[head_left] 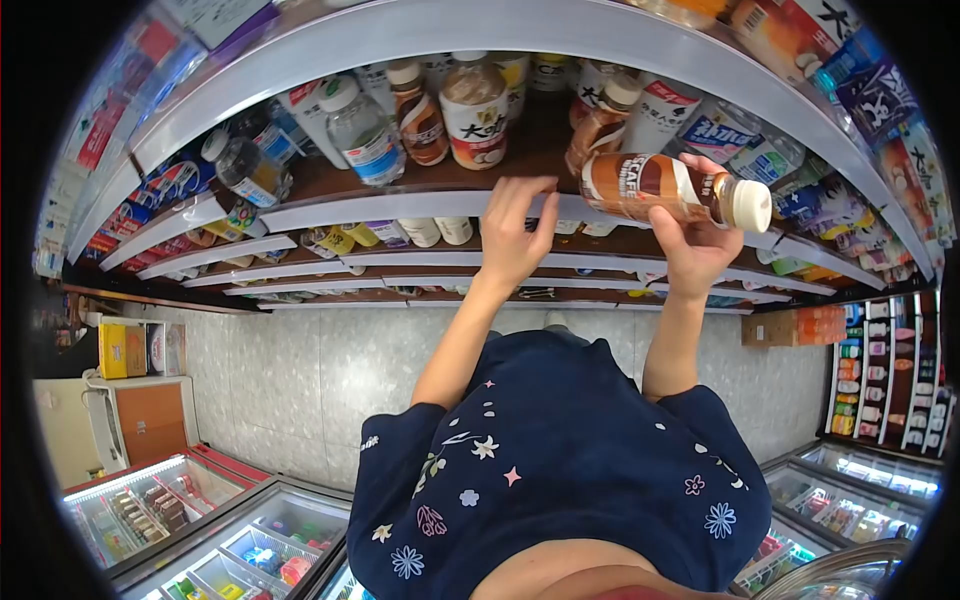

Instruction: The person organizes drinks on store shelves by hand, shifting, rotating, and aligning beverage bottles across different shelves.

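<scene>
Right hand: the right hand (700,235) is wrapped around a brown bottle (640,188), thumb on the near side and fingers reaching over the far side.
Held bottle: it lies sideways in the grasp, raised in front of the shelf, its white cap (752,206) pointing to the person's right and its printed label facing up toward the camera.
Left hand: the left hand (520,225) grasps nothing; its fingers are loosely bent, with the thumb apart, just beside the shelf's front edge (350,208). Whether it touches that edge I cannot tell.
Shelf by the hands: on the brown shelf (545,135) stand a large bottle with a white label (474,120), a second brown bottle (420,128) next to it, and a clear bottle with a blue label (372,145) farther left.
Behind the held bottle: a third brown bottle (603,122) stands on the same shelf, partly covered by the held one.
Lower shelves: more packed goods show in rows beneath, too small to read.
Clothing: the person wears a dark blue shirt (570,430) with flower prints.
Floor and surroundings: grey floor (270,350) behind the person, a cardboard box (770,329) on the right, and glass-topped freezers (240,550) at the lower left.
</scene>
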The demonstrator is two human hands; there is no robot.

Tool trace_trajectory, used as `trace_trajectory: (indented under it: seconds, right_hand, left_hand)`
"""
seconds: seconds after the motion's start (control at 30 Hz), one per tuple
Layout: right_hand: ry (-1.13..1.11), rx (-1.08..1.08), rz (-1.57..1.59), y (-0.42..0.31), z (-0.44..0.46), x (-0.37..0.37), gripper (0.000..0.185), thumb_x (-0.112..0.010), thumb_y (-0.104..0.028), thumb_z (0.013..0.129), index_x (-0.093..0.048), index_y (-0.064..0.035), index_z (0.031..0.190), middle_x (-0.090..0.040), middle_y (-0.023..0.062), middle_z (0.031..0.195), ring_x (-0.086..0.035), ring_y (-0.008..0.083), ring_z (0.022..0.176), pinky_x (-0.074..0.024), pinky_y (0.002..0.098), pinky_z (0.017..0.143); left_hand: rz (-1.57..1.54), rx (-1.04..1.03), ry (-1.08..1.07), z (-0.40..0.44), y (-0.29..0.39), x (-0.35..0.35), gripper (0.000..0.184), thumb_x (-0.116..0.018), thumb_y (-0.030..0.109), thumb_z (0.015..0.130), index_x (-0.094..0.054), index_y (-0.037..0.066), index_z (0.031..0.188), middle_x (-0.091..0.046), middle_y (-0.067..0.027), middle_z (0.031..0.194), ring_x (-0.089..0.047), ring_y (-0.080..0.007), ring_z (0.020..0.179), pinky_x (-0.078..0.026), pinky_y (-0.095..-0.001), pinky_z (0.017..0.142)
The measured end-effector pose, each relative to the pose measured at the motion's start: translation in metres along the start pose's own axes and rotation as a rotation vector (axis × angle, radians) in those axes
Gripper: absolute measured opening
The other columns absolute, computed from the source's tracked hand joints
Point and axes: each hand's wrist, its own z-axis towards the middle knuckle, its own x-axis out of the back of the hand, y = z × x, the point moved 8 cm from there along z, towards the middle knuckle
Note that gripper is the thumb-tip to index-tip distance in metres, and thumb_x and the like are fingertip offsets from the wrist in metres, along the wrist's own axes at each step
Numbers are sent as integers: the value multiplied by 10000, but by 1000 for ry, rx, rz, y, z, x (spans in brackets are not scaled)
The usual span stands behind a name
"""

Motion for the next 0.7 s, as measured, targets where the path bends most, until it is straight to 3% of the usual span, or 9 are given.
trace_trajectory:
  seconds: [0.1, 0.13, 0.27, 0.37, 0.43, 0.53, 0.67, 0.7]
  right_hand:
    - [47, -5, -61, 2, 2, 27, 610, -812, 0, 677, -535, 40, 1219, -570, 160, 1219, -569, 218, 1109, -485, 348, 932]
    - [59, -24, -74, 5, 2, 33, 593, -806, 8, 682, -543, 35, 1213, -572, 148, 1220, -568, 211, 1110, -484, 343, 933]
    - [76, -52, -106, 19, 2, 48, 574, -795, 25, 698, -546, 24, 1215, -572, 120, 1228, -572, 192, 1099, -489, 318, 915]
    - [37, -112, -79, 27, 4, 45, 571, -803, 10, 702, -548, 14, 1213, -578, 108, 1222, -583, 164, 1058, -507, 269, 844]
    - [12, -121, -80, 34, 5, 39, 545, -808, -23, 713, -557, -5, 1196, -596, 77, 1184, -587, 92, 948, -475, 169, 640]
    - [-49, -190, -120, 49, 4, 26, 514, -810, -55, 722, -571, -16, 1175, -618, 28, 1089, -572, 34, 833, -412, 148, 544]
    - [-128, -216, -24, 63, 6, 3, 513, -811, -103, 733, -573, -22, 1180, -622, 14, 1047, -544, 18, 745, -380, 150, 510]
    - [-156, -215, -31, 65, 8, -2, 529, -796, -78, 746, -547, -11, 1208, -615, 40, 1090, -567, 53, 820, -415, 166, 571]
  left_hand:
    - [110, -27, 14, 23, 8, -29, 318, -695, 76, 795, -589, -2, 1084, -609, -148, 1070, -562, -320, 951, -442, -401, 838]
    - [172, -20, -25, 26, 2, -41, 530, -735, 164, 780, -499, -13, 1220, -551, -186, 1189, -531, -352, 1055, -418, -424, 904]
    - [281, 28, -23, 42, -4, -70, 808, -772, 252, 759, -320, -62, 1351, -537, -259, 1217, -529, -407, 1131, -438, -435, 923]
    - [35, 265, -161, 41, -28, -88, 840, -761, 247, 738, -310, -44, 1384, -524, -251, 1219, -550, -383, 1083, -444, -442, 885]
    - [92, 290, -159, 41, -27, -82, 833, -758, 225, 736, -310, -39, 1387, -527, -251, 1213, -563, -380, 1070, -452, -444, 882]
    - [171, 266, -78, 35, -27, -66, 818, -746, 178, 737, -306, -26, 1395, -514, -253, 1222, -552, -389, 1093, -453, -445, 899]
    - [293, 179, 48, 31, -18, -35, 788, -709, 45, 739, -295, -8, 1408, -417, -246, 1327, -474, -421, 1194, -446, -447, 945]
    - [331, 161, 65, 30, -17, -28, 786, -702, 24, 739, -292, -8, 1409, -397, -243, 1348, -460, -426, 1209, -445, -447, 950]
